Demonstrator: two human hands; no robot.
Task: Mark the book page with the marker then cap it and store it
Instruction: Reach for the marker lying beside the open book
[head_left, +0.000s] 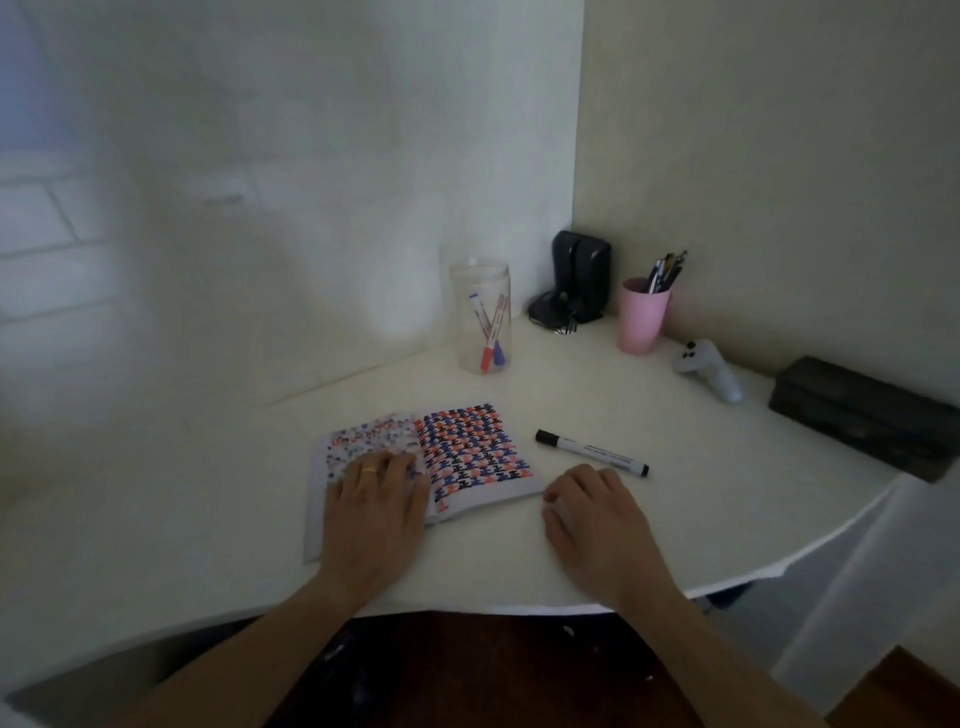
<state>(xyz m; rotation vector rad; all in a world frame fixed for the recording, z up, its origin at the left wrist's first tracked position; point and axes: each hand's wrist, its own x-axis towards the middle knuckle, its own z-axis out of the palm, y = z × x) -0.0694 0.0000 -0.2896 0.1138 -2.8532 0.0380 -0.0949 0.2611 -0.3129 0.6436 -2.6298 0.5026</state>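
Open book (462, 457) near centre of worktop (675, 499), left hand (374, 514) flat on its left page. Marker (592, 453) lies just right of book; right hand (597, 519) near it, apart. Jar (480, 317) with markers far behind book; cup (643, 314) right of jar.

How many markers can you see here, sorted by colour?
Black marker, lying on the desk: 1
Red marker, in the clear jar: 1
Blue marker, in the same jar: 1
Total: 3
The pens in the pink cup are too dim to count.
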